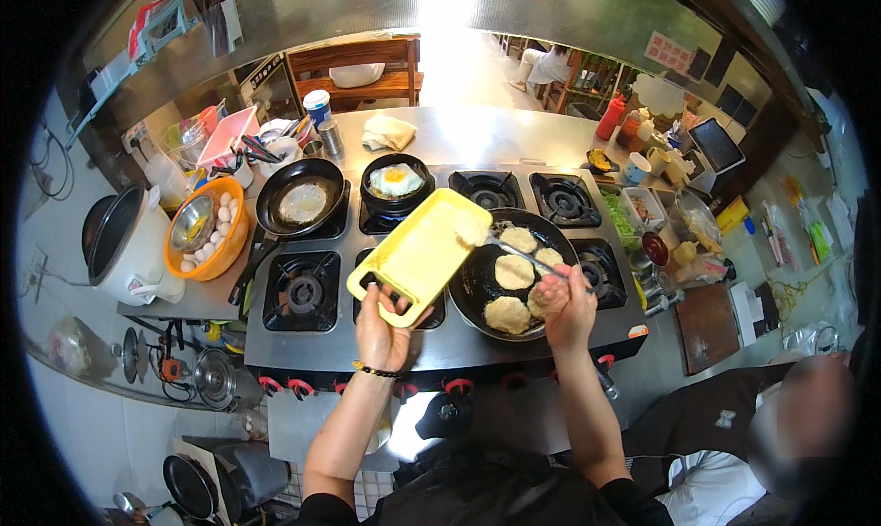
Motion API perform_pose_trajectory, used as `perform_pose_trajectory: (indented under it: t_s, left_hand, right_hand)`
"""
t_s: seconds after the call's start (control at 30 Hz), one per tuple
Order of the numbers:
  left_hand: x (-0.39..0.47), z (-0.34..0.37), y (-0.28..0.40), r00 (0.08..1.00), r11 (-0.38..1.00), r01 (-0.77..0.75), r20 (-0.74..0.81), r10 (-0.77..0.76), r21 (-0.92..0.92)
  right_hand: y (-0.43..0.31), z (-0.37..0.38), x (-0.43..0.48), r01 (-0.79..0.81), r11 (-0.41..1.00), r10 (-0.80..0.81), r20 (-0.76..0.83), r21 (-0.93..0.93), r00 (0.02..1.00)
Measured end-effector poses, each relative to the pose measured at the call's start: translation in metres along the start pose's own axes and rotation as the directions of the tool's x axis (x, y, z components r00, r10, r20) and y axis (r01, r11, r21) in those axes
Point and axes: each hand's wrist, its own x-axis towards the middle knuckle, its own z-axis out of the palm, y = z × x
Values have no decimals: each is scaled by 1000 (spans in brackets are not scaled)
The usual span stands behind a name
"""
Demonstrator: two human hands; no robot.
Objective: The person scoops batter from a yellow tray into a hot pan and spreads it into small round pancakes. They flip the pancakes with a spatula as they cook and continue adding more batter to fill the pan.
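Note:
My left hand (389,330) grips the handle of a yellow plastic tray (413,250), tilted over the stove towards the frying pan. Pale batter coats its inside, with a lump (472,230) at the far right end. My right hand (570,306) holds a metal spoon or spatula (526,254) whose tip meets that lump. Beneath it, a large black frying pan (475,285) holds several round pale patties, among them one at the front (508,315) and one in the middle (514,272). My right hand hides part of the pan's right side.
A fried egg (396,180) cooks in a small black pot (372,199) over a blue flame. Left of it stands another frying pan (265,195). An orange basket (237,250) holds eggs and a metal bowl (193,224). A co-worker (716,416) is close on my right.

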Motion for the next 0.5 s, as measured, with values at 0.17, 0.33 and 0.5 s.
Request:
perform_pose_trajectory:
  t_s: [0.17,0.33,0.5]
  left_hand:
    - [-9,-24,32,994,995,-82,-74,86,57]
    - [-33,-34,49,984,991,-133,-115,133,5]
    - [-49,-34,57,989,993,-116,-94,115,-10]
  right_hand:
    - [13,-12,27,135,921,-147,-3,-366,989]
    - [46,-10,33,135,737,-48,148,-663,988]
    - [34,-7,31,454,401,-197,409,-796,891]
